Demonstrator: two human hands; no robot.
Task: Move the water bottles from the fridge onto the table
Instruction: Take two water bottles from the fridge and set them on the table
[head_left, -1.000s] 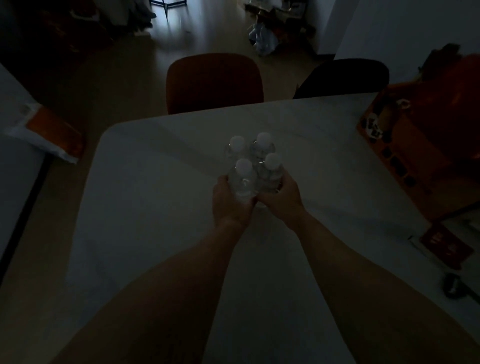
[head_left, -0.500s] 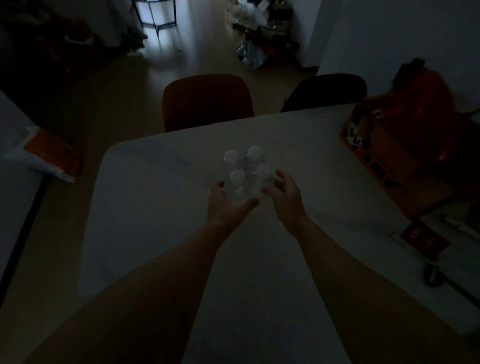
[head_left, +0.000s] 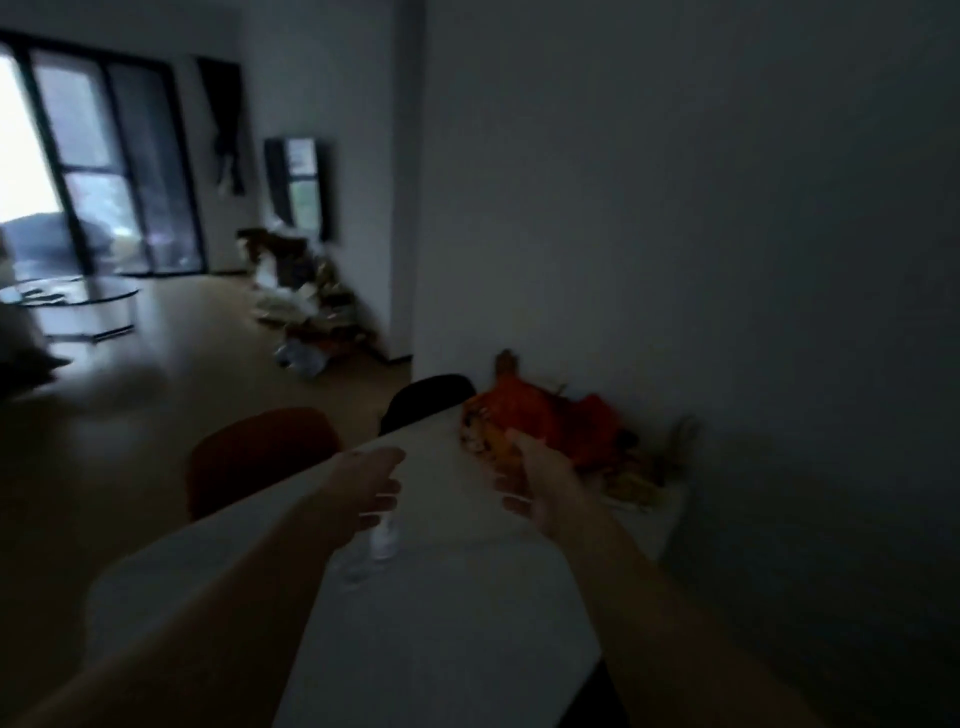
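Left hand (head_left: 371, 486) and right hand (head_left: 524, 480) both empty, fingers loosely spread, lifted above the desk (head_left: 467, 613). Water bottles (head_left: 371, 545) stand blurred on the desk just under the left hand. Drop-off looks complete; next, probably check the fridge.

1. Both bare arms reach out in front, side by side and apart.
2. The left hand (head_left: 370, 486) is open, with its fingers loose and pointing to the right.
3. The right hand (head_left: 537, 480) is open too, with its fingers loose and pointing to the left.
4. Neither hand holds anything.
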